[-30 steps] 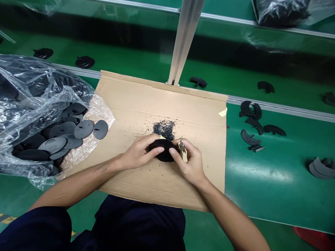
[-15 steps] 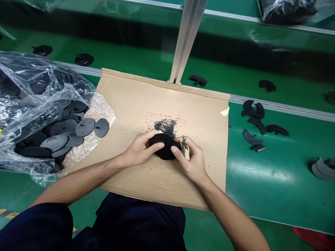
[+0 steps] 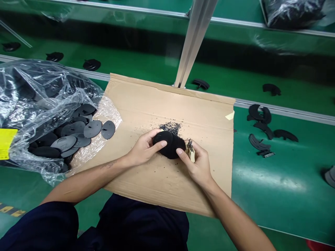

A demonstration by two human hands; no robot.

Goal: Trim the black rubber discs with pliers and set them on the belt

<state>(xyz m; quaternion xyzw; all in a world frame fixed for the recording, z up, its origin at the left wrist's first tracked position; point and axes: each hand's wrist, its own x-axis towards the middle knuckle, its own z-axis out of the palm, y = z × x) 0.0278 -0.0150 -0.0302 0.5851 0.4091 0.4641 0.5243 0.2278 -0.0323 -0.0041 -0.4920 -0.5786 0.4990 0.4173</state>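
The left hand (image 3: 141,150) and right hand (image 3: 197,165) pinch overlapping black discs (image 3: 173,148) between their fingers, and these could slip if the cream-handled tool (image 3: 192,154) crowding the right grip loosens it.

Held discs (image 3: 173,147): black
Tool handle (image 3: 192,156): pale yellow
Cardboard (image 3: 146,99): light brown
Bench (image 3: 261,198): green
Sheet (image 3: 7,143): bright yellow
Floor tape (image 3: 12,210): yellow and black stripes

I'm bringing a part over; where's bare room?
The green bench right of the cardboard, nearer than the curved black parts, is widest; the cardboard's far strip, beyond the black crumbs, is free. Crowded: left, by plastic bag and loose discs; centre, by left hand, right hand, held discs.
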